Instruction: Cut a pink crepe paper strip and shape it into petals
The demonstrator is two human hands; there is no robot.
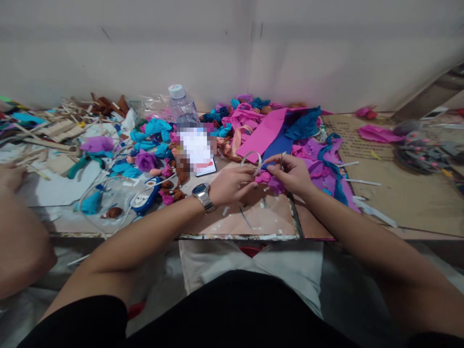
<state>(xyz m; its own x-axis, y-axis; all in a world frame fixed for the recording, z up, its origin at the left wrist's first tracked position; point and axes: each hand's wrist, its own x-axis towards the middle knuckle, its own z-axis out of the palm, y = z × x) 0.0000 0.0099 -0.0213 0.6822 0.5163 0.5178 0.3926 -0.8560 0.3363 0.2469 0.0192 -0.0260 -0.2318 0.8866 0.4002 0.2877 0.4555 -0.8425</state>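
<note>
My left hand [234, 184], with a metal watch on the wrist, is closed around a curved white strip [250, 153] that loops up above the fingers. Between my two hands sits a bunched piece of bright pink crepe paper [263, 177]. My right hand [294, 175] is closed in a pinch just right of the pink piece; something small and thin shows at its fingertips, too small to name. Behind the hands lie a flat pink paper sheet [264, 133] and a blue sheet [281, 146].
A phone [205, 169] leans by a clear bottle [183, 107]. Paper flowers [146, 160], a blue tape-like case [147, 197] and wood sticks [60, 130] cover the left. Cardboard [406, 198] lies right. Another person's arm [21, 232] reaches in at far left.
</note>
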